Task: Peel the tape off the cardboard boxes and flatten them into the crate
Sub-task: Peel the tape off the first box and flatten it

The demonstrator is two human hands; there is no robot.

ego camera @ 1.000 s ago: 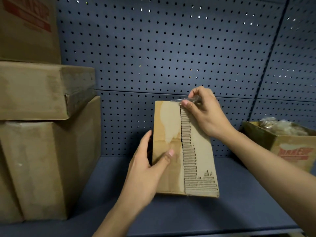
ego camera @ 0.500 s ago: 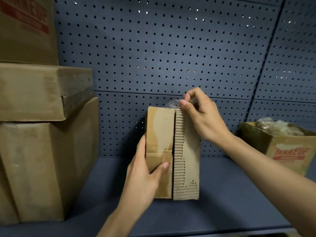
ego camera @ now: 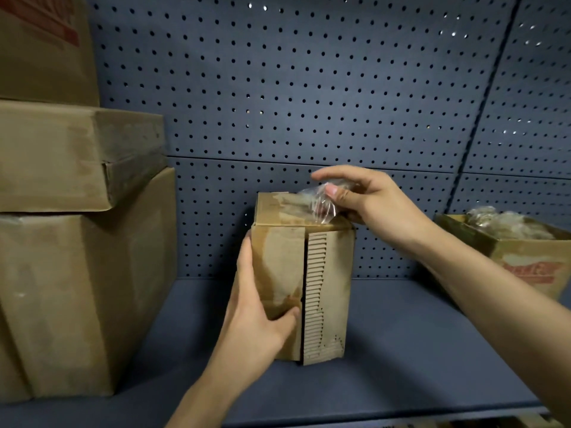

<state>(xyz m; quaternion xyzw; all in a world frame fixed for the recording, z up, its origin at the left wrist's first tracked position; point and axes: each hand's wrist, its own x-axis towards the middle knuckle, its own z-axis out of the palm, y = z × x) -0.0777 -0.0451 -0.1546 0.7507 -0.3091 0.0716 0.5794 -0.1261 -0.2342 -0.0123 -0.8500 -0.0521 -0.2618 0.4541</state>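
A small brown cardboard box (ego camera: pixel 335 279) stands upright on the blue shelf (ego camera: pixel 417 350), its front face torn so the corrugated ribs show. My left hand (ego camera: pixel 256 322) grips the box's lower left side, thumb on the front. Over the box's top, my right hand (ego camera: pixel 367 205) pinches a crumpled strip of clear tape (ego camera: pixel 318 202) between thumb and fingers. The tape still clings to the top face. No crate is in view.
Three large cardboard boxes (ego camera: pixel 74 273) are stacked at the left, close to the small box. An open printed box (ego camera: pixel 525 257) with crumpled clear material inside sits at the right. A perforated blue panel (ego camera: pixel 309 88) closes the back of the shelf.
The box has tipped from leaning toward me to standing upright, so its top face now shows. My right hand has drawn the tape up and across the top.
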